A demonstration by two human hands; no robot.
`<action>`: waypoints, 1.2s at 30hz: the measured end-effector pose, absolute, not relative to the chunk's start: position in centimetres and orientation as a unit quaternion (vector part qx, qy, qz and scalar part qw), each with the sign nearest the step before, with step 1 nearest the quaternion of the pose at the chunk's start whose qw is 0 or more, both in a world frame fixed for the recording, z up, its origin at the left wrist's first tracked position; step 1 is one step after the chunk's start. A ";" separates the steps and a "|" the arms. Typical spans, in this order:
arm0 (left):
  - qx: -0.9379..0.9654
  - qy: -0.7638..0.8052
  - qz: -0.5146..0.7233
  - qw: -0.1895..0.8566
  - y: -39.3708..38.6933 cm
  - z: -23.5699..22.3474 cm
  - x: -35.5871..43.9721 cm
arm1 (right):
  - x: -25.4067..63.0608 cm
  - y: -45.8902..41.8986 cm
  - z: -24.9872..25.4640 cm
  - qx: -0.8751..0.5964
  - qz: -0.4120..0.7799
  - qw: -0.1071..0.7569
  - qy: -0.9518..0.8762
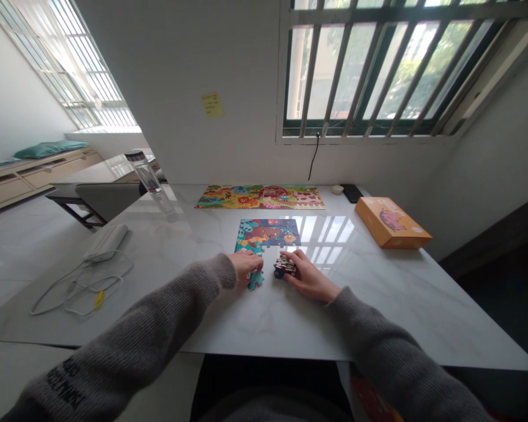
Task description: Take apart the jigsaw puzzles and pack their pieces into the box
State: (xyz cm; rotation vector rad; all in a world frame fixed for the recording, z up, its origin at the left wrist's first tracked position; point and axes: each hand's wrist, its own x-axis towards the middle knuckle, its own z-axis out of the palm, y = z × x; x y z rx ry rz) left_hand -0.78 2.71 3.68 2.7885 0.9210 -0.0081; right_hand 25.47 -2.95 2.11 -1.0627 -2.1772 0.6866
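Note:
A partly joined jigsaw puzzle (270, 232) in blue, brown and teal lies on the table in front of me. Its left side runs down toward me in teal pieces (256, 281). Over this strip my left hand (245, 265) is bent, fingertips down on a puzzle piece that they mostly cover. To the right, a small stack of puzzle pieces (285, 266), dark with pale edges, rests at the table top. My right hand (308, 276) closes around the stack's right side, thumb at the near edge and fingers at the far edge.
Behind the puzzle lies a long farm-animal picture sheet (259, 197). An orange box (391, 223) stands at right, near a black phone (352, 193) and a small white object (337, 190). At left are a clear bottle (147, 176), a white device (108, 242) and a looped cable (77, 293).

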 end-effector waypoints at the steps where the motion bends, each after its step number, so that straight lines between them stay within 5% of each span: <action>1: 0.939 0.314 0.014 0.137 2.5 3.6 -0.8 | 25.5 -2.9 2.1 -0.402 0.260 0.308 -0.822; 10: 0.773 0.384 0.266 0.429 -0.1 0.8 -0.9 | 25.8 -2.4 1.7 -0.400 0.292 0.308 -0.812; 14: 0.741 0.342 0.337 0.470 -1.7 0.7 0.4 | 25.9 -2.0 1.5 -0.399 0.306 0.310 -0.807; 36: 0.840 0.400 0.336 0.145 -2.7 -0.2 3.1 | 25.9 -2.0 2.3 -0.369 0.358 0.295 -0.805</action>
